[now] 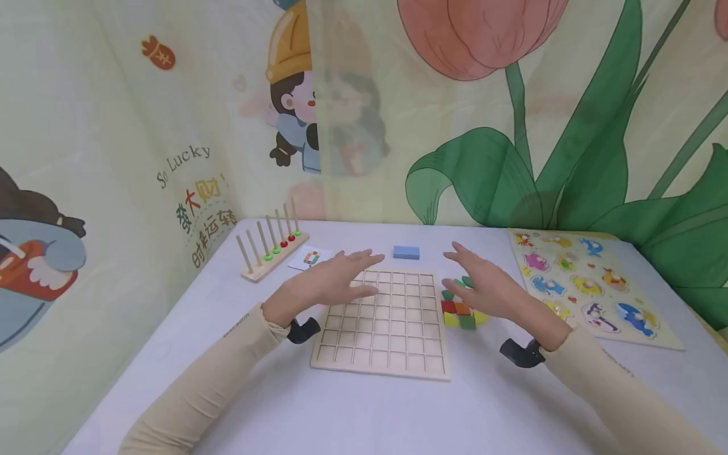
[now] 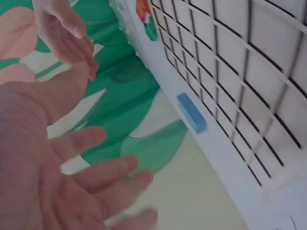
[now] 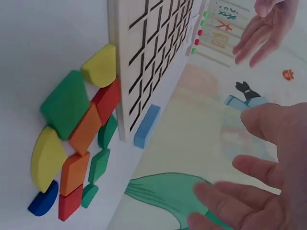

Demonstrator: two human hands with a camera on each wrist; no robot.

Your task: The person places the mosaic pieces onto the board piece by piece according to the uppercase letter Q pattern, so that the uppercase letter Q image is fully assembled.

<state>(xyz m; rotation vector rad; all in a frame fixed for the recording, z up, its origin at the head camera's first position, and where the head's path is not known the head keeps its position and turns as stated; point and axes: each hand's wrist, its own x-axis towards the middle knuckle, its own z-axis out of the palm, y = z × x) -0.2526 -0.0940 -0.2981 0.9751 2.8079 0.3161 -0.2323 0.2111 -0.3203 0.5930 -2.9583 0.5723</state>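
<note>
My left hand (image 1: 335, 278) is held over the upper left part of a wooden grid board (image 1: 387, 328), fingers spread and nothing in them. To the right of the board, my right hand (image 1: 486, 281) hovers with fingers apart, also holding nothing. Below it, partly covered in the head view, lie several coloured blocks. The right wrist view shows them beside the board: a green square (image 3: 66, 105), a yellow quarter-round piece (image 3: 48, 158), a red block (image 3: 71, 202), orange blocks (image 3: 75, 173) and a dark blue piece (image 3: 44, 199). The board's squares hold no blocks.
A blue block (image 1: 406, 253) lies behind the board. At the back left stands a peg rack (image 1: 275, 256) with green and red beads, next to a pattern card (image 1: 309, 258). An animal puzzle board (image 1: 591, 287) lies at the right. Printed curtains hang around the table.
</note>
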